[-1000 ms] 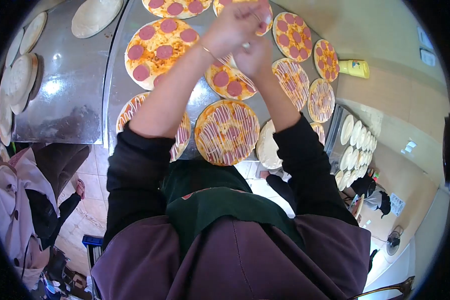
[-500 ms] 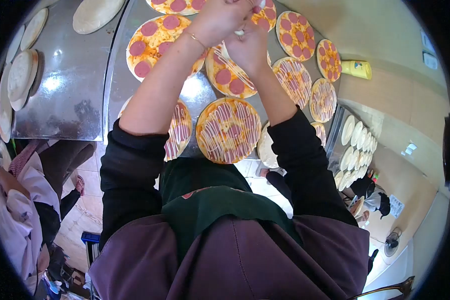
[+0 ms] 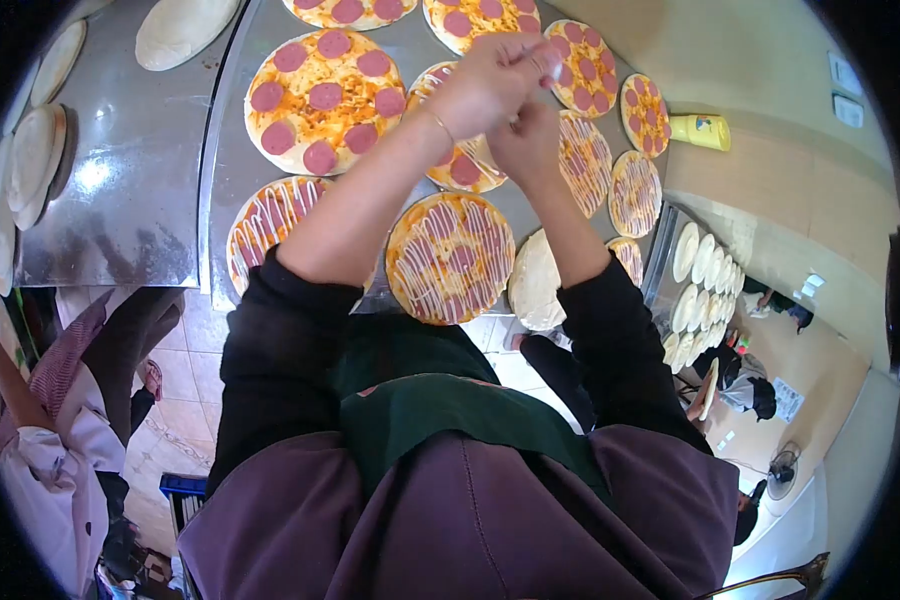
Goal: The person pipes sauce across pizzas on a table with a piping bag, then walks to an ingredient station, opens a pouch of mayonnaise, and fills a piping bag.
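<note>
Both my hands are closed together over a pizza (image 3: pixel 467 172) with sausage slices and white sauce lines, and they hide part of it. My left hand (image 3: pixel 492 84), with a thin bracelet at the wrist, grips the upper part of a white piping bag (image 3: pixel 556 72). Just below it, my right hand (image 3: pixel 526 140) is wrapped round the same bag, which is mostly hidden by my fingers. Nearest my body lies a pizza (image 3: pixel 451 258) covered in white zigzag sauce. To its left is another sauced pizza (image 3: pixel 260 228), partly under my left forearm.
A large pizza without sauce lines (image 3: pixel 325 100) lies on the metal table (image 3: pixel 210 165). A plain dough base (image 3: pixel 537 285) sits by my right forearm. A yellow bottle (image 3: pixel 702 131) stands at the right edge. Dough bases (image 3: pixel 38 165) line the left table. People are at both sides.
My two hands have shifted to the right together, still closed on the bag. More of the large pizza and the lower left pizza shows. The person at left has moved an arm.
</note>
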### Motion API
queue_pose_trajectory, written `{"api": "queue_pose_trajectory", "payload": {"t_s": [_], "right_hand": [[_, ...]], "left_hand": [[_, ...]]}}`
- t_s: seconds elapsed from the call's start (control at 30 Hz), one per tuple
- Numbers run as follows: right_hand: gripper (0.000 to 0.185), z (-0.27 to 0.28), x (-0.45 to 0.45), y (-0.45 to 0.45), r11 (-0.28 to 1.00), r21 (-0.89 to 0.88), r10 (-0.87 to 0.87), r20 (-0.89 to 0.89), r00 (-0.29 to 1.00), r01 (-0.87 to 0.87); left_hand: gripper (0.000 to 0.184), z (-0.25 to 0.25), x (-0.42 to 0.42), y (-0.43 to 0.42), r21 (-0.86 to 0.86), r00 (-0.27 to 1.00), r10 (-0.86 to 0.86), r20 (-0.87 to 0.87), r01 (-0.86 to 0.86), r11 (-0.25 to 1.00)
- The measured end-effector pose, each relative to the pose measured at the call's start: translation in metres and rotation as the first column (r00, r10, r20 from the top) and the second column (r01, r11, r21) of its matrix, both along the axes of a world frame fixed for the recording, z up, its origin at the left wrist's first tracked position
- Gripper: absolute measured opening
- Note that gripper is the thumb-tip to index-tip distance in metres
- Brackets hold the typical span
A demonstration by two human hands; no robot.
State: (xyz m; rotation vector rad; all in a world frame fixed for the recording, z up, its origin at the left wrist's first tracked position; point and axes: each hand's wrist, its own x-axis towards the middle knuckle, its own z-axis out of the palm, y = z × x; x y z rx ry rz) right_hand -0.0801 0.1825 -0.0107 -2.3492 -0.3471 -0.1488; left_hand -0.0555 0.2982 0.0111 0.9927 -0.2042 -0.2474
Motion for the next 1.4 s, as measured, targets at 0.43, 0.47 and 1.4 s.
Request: {"api": "queue_pose_trajectory", "payload": {"t_s": [0.43, 0.47, 1.4], "right_hand": [[0.013, 0.001, -0.012, 0.003, 0.997, -0.071, 0.022, 0.030, 0.999, -0.020], [0.013, 0.000, -0.017, -0.004, 0.997, -0.078, 0.023, 0.031, 0.999, -0.021], [0.012, 0.000, -0.001, 0.049, 0.993, 0.068, 0.098, 0.024, 0.995, -0.100]], "left_hand": [[0.021, -0.006, -0.012, 0.001, -0.016, 1.000, 0.030, -0.004, -0.030, 0.999], [0.021, -0.008, -0.015, -0.004, -0.009, 0.998, -0.055, -0.026, 0.055, 0.998], [0.019, -0.004, -0.007, 0.049, -0.061, 0.995, 0.101, -0.020, -0.102, 0.993]]}}
